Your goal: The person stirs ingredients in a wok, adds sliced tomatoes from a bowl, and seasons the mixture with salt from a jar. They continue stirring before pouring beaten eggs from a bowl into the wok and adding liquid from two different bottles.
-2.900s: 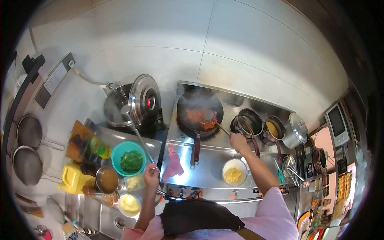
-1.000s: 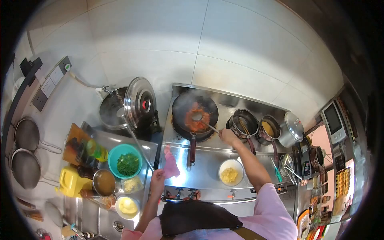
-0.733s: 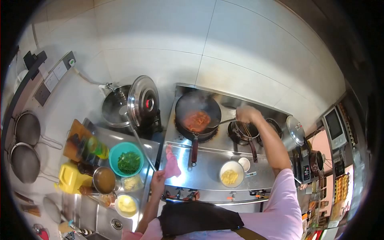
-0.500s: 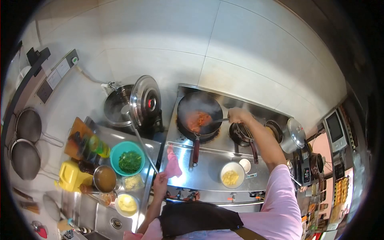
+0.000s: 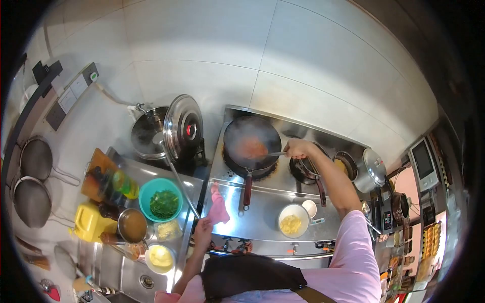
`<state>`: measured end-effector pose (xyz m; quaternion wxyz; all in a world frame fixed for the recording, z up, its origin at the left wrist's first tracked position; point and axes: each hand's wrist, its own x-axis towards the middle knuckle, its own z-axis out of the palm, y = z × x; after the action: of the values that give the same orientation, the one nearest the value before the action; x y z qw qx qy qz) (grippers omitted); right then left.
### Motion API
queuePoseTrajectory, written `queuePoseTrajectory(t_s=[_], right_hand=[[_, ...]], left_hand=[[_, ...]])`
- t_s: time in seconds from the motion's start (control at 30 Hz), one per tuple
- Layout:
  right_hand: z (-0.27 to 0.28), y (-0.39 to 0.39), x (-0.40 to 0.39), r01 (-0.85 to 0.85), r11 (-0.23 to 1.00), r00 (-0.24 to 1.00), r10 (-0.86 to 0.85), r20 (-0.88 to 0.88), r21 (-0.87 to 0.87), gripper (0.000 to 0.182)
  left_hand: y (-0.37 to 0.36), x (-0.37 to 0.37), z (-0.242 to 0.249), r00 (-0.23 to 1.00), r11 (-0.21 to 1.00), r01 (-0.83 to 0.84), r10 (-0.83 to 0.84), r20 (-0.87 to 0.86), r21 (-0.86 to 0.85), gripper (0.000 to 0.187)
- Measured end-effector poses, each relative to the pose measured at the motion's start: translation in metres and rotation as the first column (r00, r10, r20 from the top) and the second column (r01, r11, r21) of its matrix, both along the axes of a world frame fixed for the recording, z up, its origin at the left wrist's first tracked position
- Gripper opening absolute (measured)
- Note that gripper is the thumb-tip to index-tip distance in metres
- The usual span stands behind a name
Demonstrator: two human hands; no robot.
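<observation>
My right hand [image 5: 299, 149] is closed round the handle of a spatula [image 5: 275, 153], whose blade reaches into a dark wok [image 5: 235, 136]. Steam rises over the reddish food [image 5: 251, 148] in it. The wok's brown handle [image 5: 248, 192] points toward me, untouched. My left hand [image 5: 204, 227] is closed at the lower end of a long ladle handle [image 5: 180, 184], beside a pink cloth [image 5: 218, 208] on the steel counter. The ladle's bowl [image 5: 158, 138] rests at a steel pot [image 5: 144, 146] with a lid [image 5: 184, 129] standing against its side.
To the left stand a teal bowl of greens [image 5: 146, 204], a yellow jug [image 5: 90, 222], a pan of brown liquid [image 5: 132, 225] and a bowl of yellow food [image 5: 160, 256]. A white bowl [image 5: 284, 220] lies before the stove; a second pan [image 5: 298, 170] is right of the wok.
My right hand and the spatula have shifted slightly left and down. The blade is now deeper in the steam. My left hand has barely moved.
</observation>
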<state>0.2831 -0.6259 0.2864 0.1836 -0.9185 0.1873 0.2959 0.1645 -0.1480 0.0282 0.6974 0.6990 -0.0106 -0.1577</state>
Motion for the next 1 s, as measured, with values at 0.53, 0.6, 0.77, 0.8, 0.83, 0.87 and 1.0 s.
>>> queuePoseTrajectory(t_s=[0.53, 0.6, 0.77, 0.8, 0.83, 0.87, 1.0], right_hand=[[0.060, 0.015, -0.005, -0.164, 0.872, 0.986, 0.158, -0.052, -0.461, 0.016], [0.026, 0.004, 0.005, -0.081, 0.894, 0.996, 0.083, -0.015, -0.442, 0.020], [-0.013, 0.011, 0.023, 0.019, 0.819, 0.947, 0.169, 0.273, -0.573, 0.023], [-0.014, 0.022, 0.027, 0.035, 0.832, 0.951, 0.142, 0.274, -0.554, 0.024], [-0.016, 0.033, 0.028, 0.030, 0.829, 0.946, 0.158, 0.285, -0.559, 0.023], [-0.021, 0.041, 0.028, 0.027, 0.825, 0.940, 0.171, 0.296, -0.564, 0.021], [-0.052, 0.058, -0.003, -0.188, 0.806, 0.879, 0.393, 0.270, -0.562, 0.028]], left_hand=[[-0.044, 0.017, -0.046, 0.975, 0.973, 0.215, -0.210, -0.077, 0.077, 0.036], [-0.074, 0.027, -0.050, 0.945, 0.962, 0.257, -0.270, -0.186, -0.089, 0.035], [-0.154, 0.057, 0.002, 0.836, 0.915, 0.341, -0.400, -0.375, -0.214, 0.033], [-0.166, 0.063, 0.000, 0.806, 0.905, 0.334, -0.419, -0.417, -0.264, 0.030], [-0.175, 0.068, -0.002, 0.794, 0.910, 0.309, -0.406, -0.452, -0.276, 0.029], [-0.183, 0.073, -0.004, 0.780, 0.915, 0.284, -0.395, -0.485, -0.287, 0.027], [-0.184, 0.076, -0.001, 0.818, 0.934, 0.303, -0.357, -0.452, -0.188, 0.028]])
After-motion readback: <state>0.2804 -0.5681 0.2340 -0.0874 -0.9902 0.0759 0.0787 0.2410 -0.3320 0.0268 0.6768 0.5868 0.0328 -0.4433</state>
